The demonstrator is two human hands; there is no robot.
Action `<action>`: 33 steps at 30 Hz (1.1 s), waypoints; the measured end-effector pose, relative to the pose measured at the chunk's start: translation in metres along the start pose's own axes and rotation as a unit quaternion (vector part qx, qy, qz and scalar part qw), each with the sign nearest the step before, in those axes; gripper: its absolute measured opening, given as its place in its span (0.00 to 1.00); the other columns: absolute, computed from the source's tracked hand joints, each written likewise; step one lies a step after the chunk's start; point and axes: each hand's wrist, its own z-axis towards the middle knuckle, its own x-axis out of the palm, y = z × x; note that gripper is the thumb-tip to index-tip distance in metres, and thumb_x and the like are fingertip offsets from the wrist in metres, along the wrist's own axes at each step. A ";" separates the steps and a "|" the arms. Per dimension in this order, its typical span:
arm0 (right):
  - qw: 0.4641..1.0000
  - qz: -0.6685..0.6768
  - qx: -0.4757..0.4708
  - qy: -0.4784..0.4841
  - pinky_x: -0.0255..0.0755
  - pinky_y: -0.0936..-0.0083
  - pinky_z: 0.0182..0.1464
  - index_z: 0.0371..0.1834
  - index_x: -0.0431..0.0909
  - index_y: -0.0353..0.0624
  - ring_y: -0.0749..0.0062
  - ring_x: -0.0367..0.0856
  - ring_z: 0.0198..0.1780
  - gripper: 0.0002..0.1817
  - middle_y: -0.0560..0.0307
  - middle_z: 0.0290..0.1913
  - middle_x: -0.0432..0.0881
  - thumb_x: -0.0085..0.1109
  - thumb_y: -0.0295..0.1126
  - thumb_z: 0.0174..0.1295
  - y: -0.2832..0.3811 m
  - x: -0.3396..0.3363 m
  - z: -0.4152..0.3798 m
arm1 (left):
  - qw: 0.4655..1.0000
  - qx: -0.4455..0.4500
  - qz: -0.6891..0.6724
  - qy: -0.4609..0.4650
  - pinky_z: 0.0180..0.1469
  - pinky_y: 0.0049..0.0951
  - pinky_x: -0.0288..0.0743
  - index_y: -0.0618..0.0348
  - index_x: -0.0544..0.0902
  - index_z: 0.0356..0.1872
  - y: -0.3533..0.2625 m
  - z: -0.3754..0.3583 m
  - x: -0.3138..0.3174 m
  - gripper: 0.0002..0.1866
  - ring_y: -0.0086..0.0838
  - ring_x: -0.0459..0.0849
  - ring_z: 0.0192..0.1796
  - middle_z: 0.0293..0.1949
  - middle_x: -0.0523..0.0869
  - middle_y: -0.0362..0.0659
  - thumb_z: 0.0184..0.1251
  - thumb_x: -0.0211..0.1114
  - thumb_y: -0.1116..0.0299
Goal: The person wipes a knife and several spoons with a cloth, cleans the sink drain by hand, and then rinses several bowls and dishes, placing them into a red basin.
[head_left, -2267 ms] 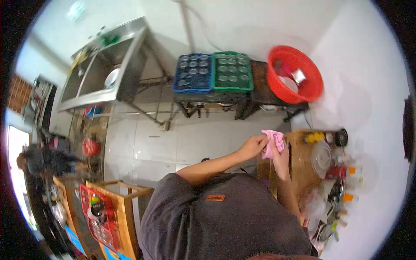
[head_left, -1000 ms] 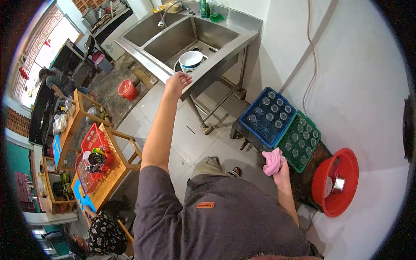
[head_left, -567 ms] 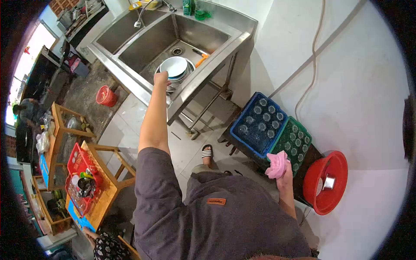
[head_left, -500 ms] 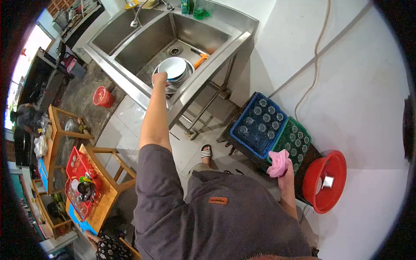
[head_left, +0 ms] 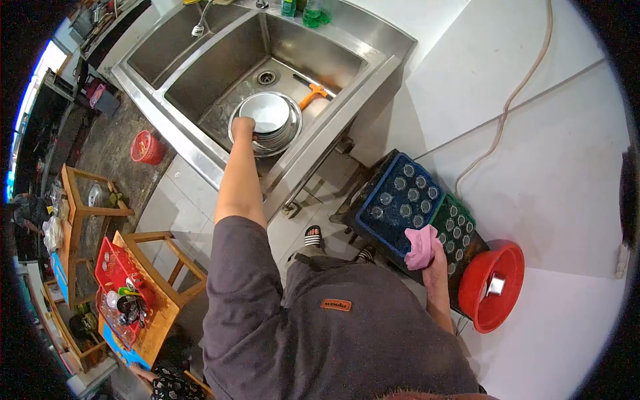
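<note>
My left hand [head_left: 244, 128] reaches into the right basin of the steel sink and is closed on the near-left rim of a white bowl [head_left: 267, 111]. Beneath that bowl stands a stack of dishes [head_left: 275, 139] in a round metal basin [head_left: 297, 127]; my hand hides part of their edges. My right hand [head_left: 436, 263] is closed around a crumpled pink cloth [head_left: 420, 247], held over the edge of the crates. An orange-handled tool [head_left: 312, 97] lies in the sink, right of the stack.
Blue [head_left: 393, 200] and green crates [head_left: 460, 217] hold several upturned glasses. A red basin [head_left: 493, 287] with a shiny object stands at the right. At left are a red basket [head_left: 147, 148], a wooden table [head_left: 163, 280] with a red tray of utensils, and another person's hand [head_left: 140, 372].
The camera view has shifted, bringing the sink slightly nearer. My left hand stays at the bowl, which now looks lower on the stack. My right hand still holds the cloth.
</note>
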 end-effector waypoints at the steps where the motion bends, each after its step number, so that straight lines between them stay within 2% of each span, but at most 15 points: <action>1: 1.000 0.004 0.005 0.014 0.81 0.63 0.42 0.61 0.71 0.40 0.64 0.83 0.46 0.22 0.54 0.51 0.81 0.51 0.43 0.71 0.009 0.012 -0.001 | 0.999 -0.039 -0.008 0.027 0.34 0.41 0.83 0.71 0.84 0.45 0.006 0.029 0.008 0.16 0.45 0.91 0.37 0.38 0.88 0.60 0.59 0.54 0.75; 4: 0.999 -0.006 0.015 0.052 0.81 0.64 0.40 0.61 0.71 0.40 0.65 0.83 0.45 0.21 0.54 0.51 0.81 0.50 0.41 0.71 0.024 0.017 0.012 | 0.997 0.046 -0.052 -0.025 0.37 0.42 0.83 0.75 0.81 0.47 0.020 0.060 0.020 0.18 0.50 0.90 0.42 0.42 0.87 0.64 0.58 0.56 0.73; 5: 0.997 -0.021 0.020 0.071 0.81 0.65 0.40 0.61 0.72 0.39 0.66 0.83 0.45 0.21 0.55 0.50 0.82 0.50 0.41 0.71 0.027 0.017 0.016 | 0.986 0.144 -0.024 -0.082 0.44 0.45 0.82 0.76 0.79 0.47 -0.003 -0.006 -0.005 0.20 0.55 0.87 0.47 0.46 0.85 0.67 0.59 0.58 0.69; 9: 0.996 -0.022 0.012 0.089 0.80 0.64 0.44 0.56 0.73 0.42 0.66 0.82 0.47 0.17 0.55 0.48 0.81 0.50 0.41 0.72 0.034 0.017 0.031 | 0.981 0.164 0.018 -0.104 0.57 0.47 0.76 0.74 0.76 0.49 -0.009 0.020 0.008 0.21 0.56 0.83 0.54 0.47 0.83 0.70 0.61 0.58 0.65; 13: 0.997 -0.027 0.011 0.065 0.81 0.64 0.45 0.58 0.72 0.40 0.65 0.83 0.46 0.19 0.54 0.51 0.81 0.50 0.40 0.71 0.032 0.022 0.046 | 0.978 0.187 0.026 -0.089 0.59 0.49 0.74 0.74 0.74 0.51 -0.045 0.003 0.005 0.22 0.59 0.81 0.56 0.51 0.80 0.72 0.62 0.57 0.66; 17: 0.994 -0.066 -0.043 0.081 0.80 0.67 0.48 0.60 0.73 0.38 0.68 0.83 0.49 0.20 0.53 0.52 0.81 0.53 0.39 0.72 0.024 0.026 0.078 | 0.936 0.291 0.086 -0.181 0.53 0.49 0.79 0.71 0.69 0.57 -0.092 -0.019 0.014 0.24 0.60 0.81 0.54 0.52 0.77 0.68 0.63 0.57 0.68; 18: 0.994 -0.065 -0.042 0.082 0.80 0.67 0.48 0.60 0.73 0.38 0.68 0.83 0.49 0.20 0.53 0.52 0.81 0.53 0.39 0.72 0.033 0.042 0.077 | 0.935 0.290 0.087 -0.182 0.53 0.49 0.79 0.71 0.69 0.57 -0.097 -0.029 0.015 0.24 0.60 0.81 0.54 0.52 0.77 0.68 0.63 0.57 0.68; 20: 0.989 -0.097 0.003 0.110 0.75 0.73 0.55 0.59 0.73 0.38 0.71 0.80 0.52 0.21 0.54 0.53 0.81 0.55 0.41 0.71 0.056 0.089 0.070 | 0.830 0.451 0.165 -0.284 0.49 0.48 0.81 0.70 0.70 0.60 -0.102 -0.051 0.013 0.25 0.54 0.81 0.53 0.51 0.76 0.65 0.63 0.58 0.70; 22: 0.978 -0.123 -0.095 0.136 0.71 0.77 0.56 0.61 0.71 0.36 0.73 0.78 0.55 0.24 0.53 0.54 0.80 0.58 0.42 0.70 0.045 0.104 0.105 | 0.823 0.465 0.163 -0.283 0.51 0.49 0.80 0.71 0.69 0.62 -0.106 -0.070 0.003 0.26 0.56 0.79 0.51 0.53 0.74 0.66 0.62 0.57 0.71; 24: 0.962 -0.185 -0.139 0.145 0.73 0.77 0.54 0.64 0.68 0.34 0.73 0.77 0.55 0.28 0.51 0.56 0.78 0.59 0.44 0.70 0.056 0.143 0.113 | 0.879 0.411 0.006 -0.240 0.55 0.50 0.75 0.72 0.69 0.64 -0.103 -0.082 -0.007 0.27 0.60 0.77 0.51 0.54 0.75 0.65 0.63 0.55 0.71; 26: 0.957 -0.202 -0.159 0.136 0.74 0.75 0.53 0.64 0.66 0.34 0.70 0.78 0.55 0.29 0.49 0.56 0.78 0.59 0.45 0.70 0.076 0.196 0.105 | 0.858 0.460 -0.044 -0.223 0.60 0.48 0.70 0.71 0.68 0.66 -0.091 -0.088 -0.011 0.27 0.60 0.76 0.56 0.59 0.75 0.65 0.66 0.53 0.69; 28: 0.924 -0.217 -0.262 0.174 0.74 0.75 0.53 0.62 0.68 0.34 0.69 0.78 0.56 0.29 0.46 0.56 0.78 0.60 0.45 0.69 0.078 0.243 0.122 | 0.901 0.346 -0.260 -0.036 0.63 0.44 0.68 0.69 0.68 0.67 -0.086 -0.108 -0.020 0.26 0.53 0.76 0.61 0.63 0.75 0.64 0.72 0.50 0.64; 30: 0.876 -0.239 -0.367 0.201 0.72 0.73 0.53 0.56 0.71 0.38 0.71 0.77 0.52 0.20 0.51 0.50 0.79 0.60 0.39 0.69 0.075 0.294 0.130 | 0.907 0.314 -0.280 -0.015 0.64 0.41 0.68 0.68 0.68 0.67 -0.087 -0.157 -0.027 0.26 0.48 0.76 0.62 0.63 0.75 0.61 0.75 0.49 0.61; 32: 0.759 -0.328 -0.531 0.186 0.72 0.67 0.55 0.57 0.71 0.39 0.61 0.78 0.53 0.22 0.48 0.48 0.79 0.63 0.37 0.65 0.083 0.339 0.111 | 0.912 0.278 -0.300 0.014 0.64 0.38 0.68 0.68 0.69 0.67 -0.090 -0.197 -0.018 0.26 0.43 0.77 0.63 0.64 0.75 0.58 0.77 0.47 0.59; 33: 0.680 -0.349 -0.600 0.237 0.72 0.64 0.56 0.57 0.71 0.40 0.56 0.78 0.52 0.23 0.47 0.47 0.79 0.65 0.37 0.62 0.081 0.352 0.118 | 0.868 0.327 -0.365 0.074 0.64 0.36 0.69 0.67 0.69 0.67 -0.091 -0.210 -0.011 0.26 0.40 0.77 0.62 0.63 0.76 0.55 0.79 0.46 0.56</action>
